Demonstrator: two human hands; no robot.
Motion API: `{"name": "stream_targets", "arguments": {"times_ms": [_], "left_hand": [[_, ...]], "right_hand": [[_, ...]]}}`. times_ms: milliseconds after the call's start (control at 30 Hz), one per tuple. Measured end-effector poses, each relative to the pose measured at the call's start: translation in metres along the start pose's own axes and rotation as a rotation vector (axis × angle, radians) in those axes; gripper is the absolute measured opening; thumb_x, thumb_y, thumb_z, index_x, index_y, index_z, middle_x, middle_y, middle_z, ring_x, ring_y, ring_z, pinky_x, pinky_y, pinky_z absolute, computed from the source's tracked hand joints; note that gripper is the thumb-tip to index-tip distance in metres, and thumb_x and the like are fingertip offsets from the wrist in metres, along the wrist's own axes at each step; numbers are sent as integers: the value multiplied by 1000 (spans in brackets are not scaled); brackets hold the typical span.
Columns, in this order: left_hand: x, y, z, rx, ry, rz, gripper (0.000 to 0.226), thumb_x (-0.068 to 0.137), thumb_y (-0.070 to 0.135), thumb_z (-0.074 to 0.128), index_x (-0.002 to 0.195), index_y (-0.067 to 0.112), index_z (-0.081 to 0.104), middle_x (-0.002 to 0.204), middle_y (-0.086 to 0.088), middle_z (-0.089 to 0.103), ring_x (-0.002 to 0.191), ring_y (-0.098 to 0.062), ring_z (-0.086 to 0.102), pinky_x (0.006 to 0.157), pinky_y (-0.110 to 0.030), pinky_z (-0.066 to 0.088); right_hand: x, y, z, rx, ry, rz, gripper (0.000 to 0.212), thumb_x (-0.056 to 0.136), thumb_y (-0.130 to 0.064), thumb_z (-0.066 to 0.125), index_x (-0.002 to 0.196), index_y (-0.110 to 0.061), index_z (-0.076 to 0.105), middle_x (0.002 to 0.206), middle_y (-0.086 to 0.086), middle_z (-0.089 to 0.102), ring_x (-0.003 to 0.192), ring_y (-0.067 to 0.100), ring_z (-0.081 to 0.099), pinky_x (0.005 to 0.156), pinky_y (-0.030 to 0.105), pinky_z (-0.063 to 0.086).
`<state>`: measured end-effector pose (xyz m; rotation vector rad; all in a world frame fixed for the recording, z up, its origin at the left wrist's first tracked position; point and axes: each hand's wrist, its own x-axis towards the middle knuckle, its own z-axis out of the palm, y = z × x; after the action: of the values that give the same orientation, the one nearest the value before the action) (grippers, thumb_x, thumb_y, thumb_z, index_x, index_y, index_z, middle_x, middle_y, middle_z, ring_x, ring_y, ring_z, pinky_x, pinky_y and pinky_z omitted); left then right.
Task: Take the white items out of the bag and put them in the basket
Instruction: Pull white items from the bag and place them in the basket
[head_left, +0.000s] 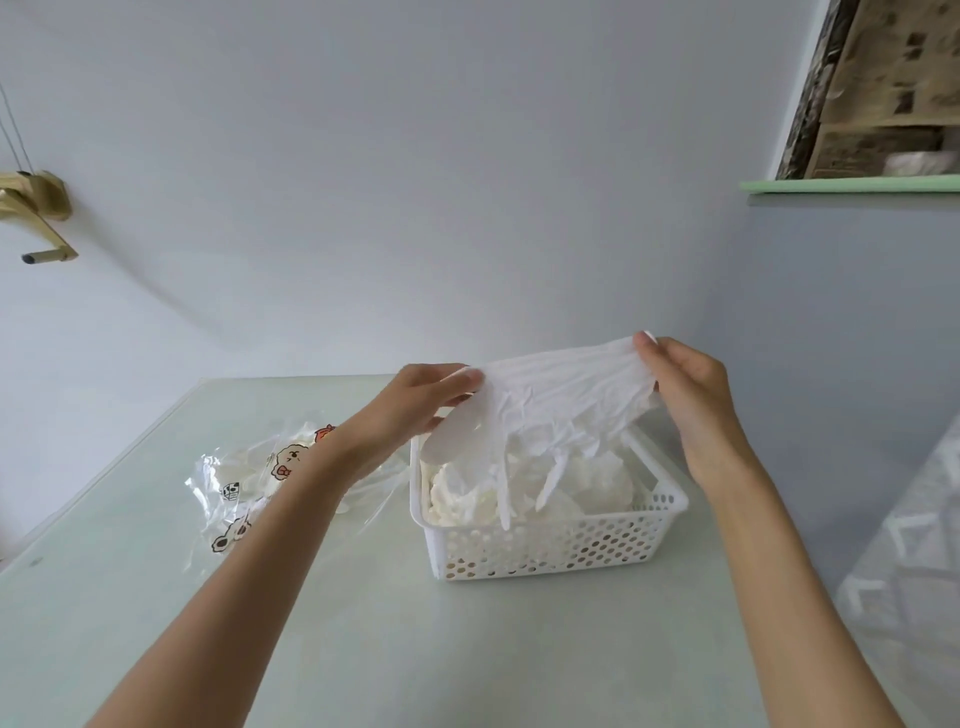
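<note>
**Hands stretch a white glove over the basket**

Both hands work together: the left hand (415, 400) and the right hand (685, 395) each pinch an edge of a thin white glove (550, 405), holding it taut above the white perforated basket (545, 545), where more white items (519, 493) are heaped. A clear cartoon-printed bag (249, 488) lies crumpled just left of it on the pale green tabletop (363, 649). Behind stands a plain bluish wall (415, 182), with a green ledge (852, 184) at upper right.
</note>
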<state>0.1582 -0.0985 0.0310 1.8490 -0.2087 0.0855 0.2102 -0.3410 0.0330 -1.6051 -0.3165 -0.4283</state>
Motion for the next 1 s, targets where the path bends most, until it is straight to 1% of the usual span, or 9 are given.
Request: {"name": "stream_targets", "arguments": {"times_ms": [100,200,300,433,533,667,733,833,1000], "left_hand": [[9,2,-4,9,199,4,21,91,30,63,102,16,74,104,-1,73,103,-9,67,93,-26,53],[11,0,-11,-21,248,-2,20,92,29,62,104,17,73,102,4,74,99,-5,68,97,-32,50],[1,5,-15,-70,270,31,24,97,26,53,107,15,71,103,6,74,98,-4,68,99,-31,47],[0,16,-19,-130,499,101,20,93,20,53,87,17,72,81,6,73,74,-7,68,83,-27,48],[18,11,-17,117,642,65,24,84,31,49,75,25,70,70,9,70,72,-18,64,72,-31,46],[58,-35,8,698,552,-91,28,94,29,42,103,24,69,101,-7,69,96,-35,60,72,-32,40],[74,-61,19,863,472,-109,27,98,31,43,110,25,67,100,-6,70,98,-35,60,70,-31,37],[90,-80,24,1016,420,-52,27,98,42,46,109,28,66,94,-1,72,93,-29,63,66,-30,37],[101,-84,24,1154,341,-16,38,93,55,50,117,28,62,104,4,70,96,-25,63,65,-28,34]], "right_hand": [[12,-8,4,-27,22,-35,41,95,-27,56,83,12,52,77,7,46,70,16,39,56,18,35],[19,-10,9,-74,43,-50,36,96,-25,55,88,10,58,75,8,53,69,14,46,58,17,39],[13,-13,20,-139,81,-128,30,96,-25,54,75,-5,59,51,-12,49,50,4,41,54,20,35],[6,-13,38,-72,93,-155,23,97,-25,52,83,-9,60,35,-12,27,35,6,23,40,17,24],[15,11,40,-127,72,-33,24,95,-29,55,79,-13,62,37,-13,31,38,5,29,40,17,27],[23,71,29,-439,-9,185,25,93,-30,55,83,-10,67,55,-5,54,55,14,54,55,21,41],[24,100,22,-646,-28,212,25,93,-32,53,79,-15,63,69,3,63,74,27,64,66,28,44],[24,119,13,-871,0,126,24,95,-31,51,94,-13,68,92,11,70,90,34,64,70,31,44],[31,116,18,-1192,-51,-16,26,98,-31,47,103,-13,64,96,10,69,89,32,63,68,32,40]]}}
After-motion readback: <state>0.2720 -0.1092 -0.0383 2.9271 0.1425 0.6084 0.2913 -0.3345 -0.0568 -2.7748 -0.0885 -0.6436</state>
